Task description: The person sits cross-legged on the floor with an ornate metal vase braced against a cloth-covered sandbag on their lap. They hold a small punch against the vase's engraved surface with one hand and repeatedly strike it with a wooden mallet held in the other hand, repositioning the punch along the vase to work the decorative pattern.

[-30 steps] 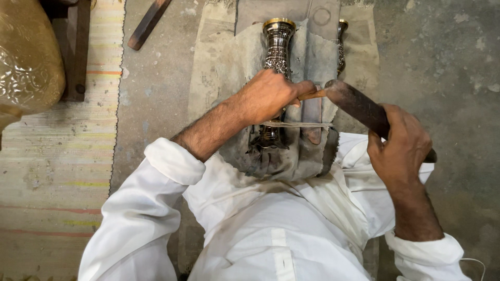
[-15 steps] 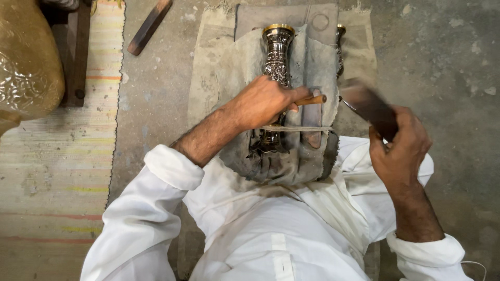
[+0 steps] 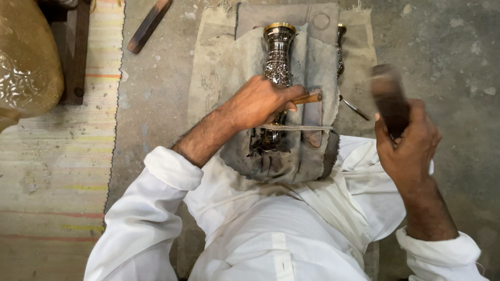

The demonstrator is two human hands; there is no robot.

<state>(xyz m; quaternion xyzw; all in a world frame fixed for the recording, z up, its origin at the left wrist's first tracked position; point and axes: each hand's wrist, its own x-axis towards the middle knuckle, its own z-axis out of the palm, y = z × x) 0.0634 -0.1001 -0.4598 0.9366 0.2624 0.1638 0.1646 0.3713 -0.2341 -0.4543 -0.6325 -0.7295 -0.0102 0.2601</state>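
Note:
An engraved dark metal vase with a brass rim lies on a grey padded cloth, tied down by a thin cord. My left hand rests on the vase and grips a small chisel with a wooden-coloured end that points right. My right hand is raised to the right of the vase, shut on a dark wooden mallet stick that looks blurred.
A second slim metal piece lies beside the cloth, with a thin metal tool on the concrete floor. A wooden stick lies at the upper left. A large brass vessel and a striped mat are at left.
My right hand has swung the wooden stick away from the chisel, up and to the right. My left hand stays on the vase with the chisel.

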